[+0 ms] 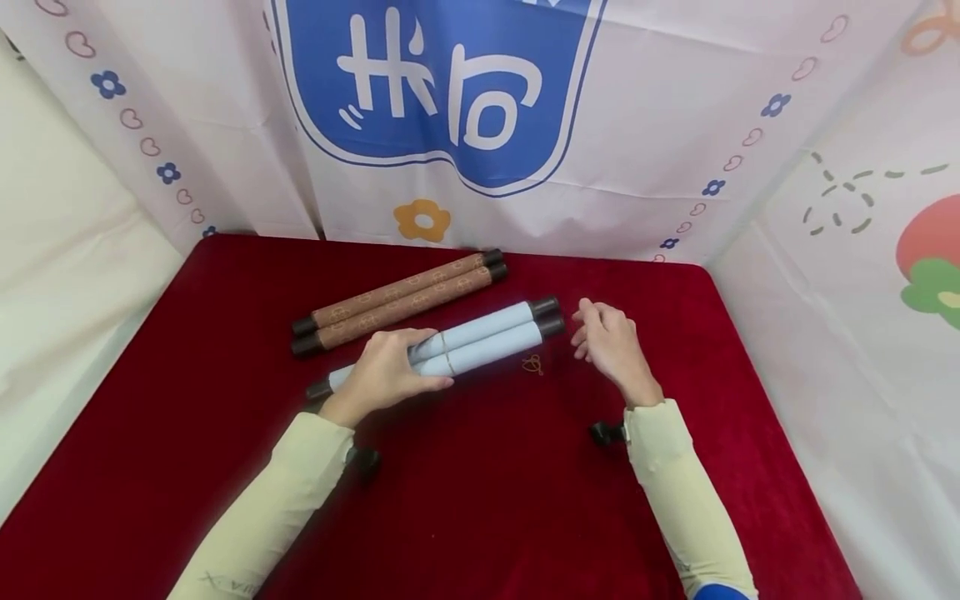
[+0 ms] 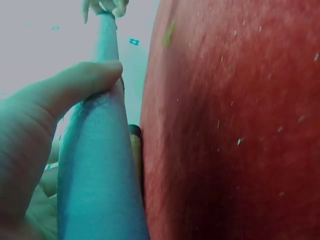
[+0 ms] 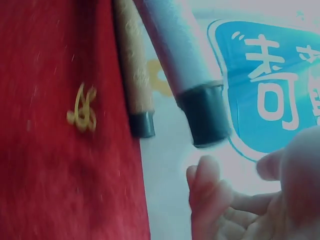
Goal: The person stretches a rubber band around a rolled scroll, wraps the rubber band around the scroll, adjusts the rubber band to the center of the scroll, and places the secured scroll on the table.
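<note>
My left hand (image 1: 386, 371) grips a pale blue scroll (image 1: 491, 346), its two rolls side by side and dark knobs at the ends. A thin cord circles both rolls just beside the fingers. In the left wrist view my thumb lies across the pale blue roll (image 2: 100, 165), which appears raised off the red cloth. My right hand (image 1: 611, 346) hovers just beyond the scroll's right end, apart from it, with fingers loosely bent and nothing in them. From the right wrist view, the dark end knob (image 3: 206, 117) shows above those fingertips.
Behind, a brown patterned scroll (image 1: 405, 302) with two rolls and dark ends lies slantwise on the red cloth-covered table (image 1: 487, 500). A small yellow looped cord (image 1: 532, 364) rests on the cloth below the blue scroll's right end. Printed white curtains (image 1: 637, 167) enclose the table.
</note>
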`<state>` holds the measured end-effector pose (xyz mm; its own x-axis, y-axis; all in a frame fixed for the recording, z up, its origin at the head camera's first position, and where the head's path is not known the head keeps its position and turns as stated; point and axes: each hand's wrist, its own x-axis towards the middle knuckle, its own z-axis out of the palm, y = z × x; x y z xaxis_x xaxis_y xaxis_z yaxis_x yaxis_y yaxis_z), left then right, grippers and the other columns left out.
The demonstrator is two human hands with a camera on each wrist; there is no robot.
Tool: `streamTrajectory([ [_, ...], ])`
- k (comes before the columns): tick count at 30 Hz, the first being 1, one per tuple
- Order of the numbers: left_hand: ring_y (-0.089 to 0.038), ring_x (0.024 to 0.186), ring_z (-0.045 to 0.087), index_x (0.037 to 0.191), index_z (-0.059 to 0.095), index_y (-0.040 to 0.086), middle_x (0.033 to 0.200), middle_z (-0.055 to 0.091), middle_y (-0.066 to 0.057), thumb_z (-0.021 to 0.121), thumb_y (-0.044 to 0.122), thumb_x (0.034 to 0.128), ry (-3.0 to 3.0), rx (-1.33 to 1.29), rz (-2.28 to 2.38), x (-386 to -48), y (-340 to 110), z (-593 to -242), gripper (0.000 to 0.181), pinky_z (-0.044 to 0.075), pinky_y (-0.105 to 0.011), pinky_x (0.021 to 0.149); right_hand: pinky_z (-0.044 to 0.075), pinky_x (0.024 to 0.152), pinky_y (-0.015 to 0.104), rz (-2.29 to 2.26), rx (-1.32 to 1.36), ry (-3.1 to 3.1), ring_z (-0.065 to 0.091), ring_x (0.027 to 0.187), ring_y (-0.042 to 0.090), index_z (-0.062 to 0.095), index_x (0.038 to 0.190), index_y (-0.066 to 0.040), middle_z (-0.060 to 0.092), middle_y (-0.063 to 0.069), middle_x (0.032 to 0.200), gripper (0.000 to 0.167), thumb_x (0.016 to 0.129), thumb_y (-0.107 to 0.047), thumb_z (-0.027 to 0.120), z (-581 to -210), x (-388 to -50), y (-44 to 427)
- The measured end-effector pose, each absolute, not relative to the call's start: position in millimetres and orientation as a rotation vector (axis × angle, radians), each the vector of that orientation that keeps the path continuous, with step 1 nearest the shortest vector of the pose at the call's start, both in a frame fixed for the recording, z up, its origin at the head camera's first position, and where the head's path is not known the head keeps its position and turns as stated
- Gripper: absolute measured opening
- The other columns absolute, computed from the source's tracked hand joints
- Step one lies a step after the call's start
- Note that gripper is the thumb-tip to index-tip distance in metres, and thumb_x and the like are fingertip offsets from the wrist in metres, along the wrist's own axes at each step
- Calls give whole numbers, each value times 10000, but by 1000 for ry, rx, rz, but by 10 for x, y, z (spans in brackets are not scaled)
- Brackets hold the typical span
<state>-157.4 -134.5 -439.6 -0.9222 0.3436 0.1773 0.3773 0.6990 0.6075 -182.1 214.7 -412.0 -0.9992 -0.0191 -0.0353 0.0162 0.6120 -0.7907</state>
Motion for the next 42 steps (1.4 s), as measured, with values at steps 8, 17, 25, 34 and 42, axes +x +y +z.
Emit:
streamTrajectory([
  [8, -259, 897, 701, 1285, 721, 2, 1104, 776, -146, 961, 418, 736, -2854, -512, -980, -1848, -1287, -4444, 730, 590, -453, 815, 590, 768, 361, -1030, -234, 2768, 717, 884, 224, 744, 1180, -53, 778, 138, 1068, 273, 1056, -262, 619, -4192, -1839, 2128],
  [17, -232, 821, 664, 1319, 696, -34, 1068, 779, -152, 962, 409, 740, -2905, -498, -931, -2064, -1125, -4566, 776, 587, -459, 783, 611, 785, 358, -906, -424, 2803, 735, 873, 192, 781, 1074, -30, 792, 104, 972, 139, 988, -116, 714, -4420, -1887, 1942],
  [25, -228, 819, 650, 1356, 675, -44, 1116, 773, -187, 957, 440, 743, -2955, -459, -866, -2123, -1062, -4640, 830, 595, -460, 727, 602, 728, 312, -874, -428, 2796, 720, 803, 166, 770, 1075, 5, 782, 110, 916, 139, 972, -77, 729, -4501, -1907, 1871],
  [34, -277, 859, 701, 1353, 666, -31, 1187, 742, -199, 936, 450, 773, -3018, -491, -711, -2086, -1013, -4527, 800, 585, -481, 651, 577, 686, 284, -847, -436, 2813, 700, 763, 149, 772, 1000, -23, 772, 83, 864, 59, 957, -44, 738, -4532, -1910, 1840],
  [42, -384, 1049, 725, 1334, 660, -14, 1202, 733, -194, 881, 397, 841, -2940, -507, -583, -1932, -1083, -4313, 679, 605, -547, 811, 576, 694, 284, -880, -465, 2795, 700, 772, 146, 759, 934, -64, 771, 61, 864, 53, 966, -48, 720, -4449, -1870, 1805],
])
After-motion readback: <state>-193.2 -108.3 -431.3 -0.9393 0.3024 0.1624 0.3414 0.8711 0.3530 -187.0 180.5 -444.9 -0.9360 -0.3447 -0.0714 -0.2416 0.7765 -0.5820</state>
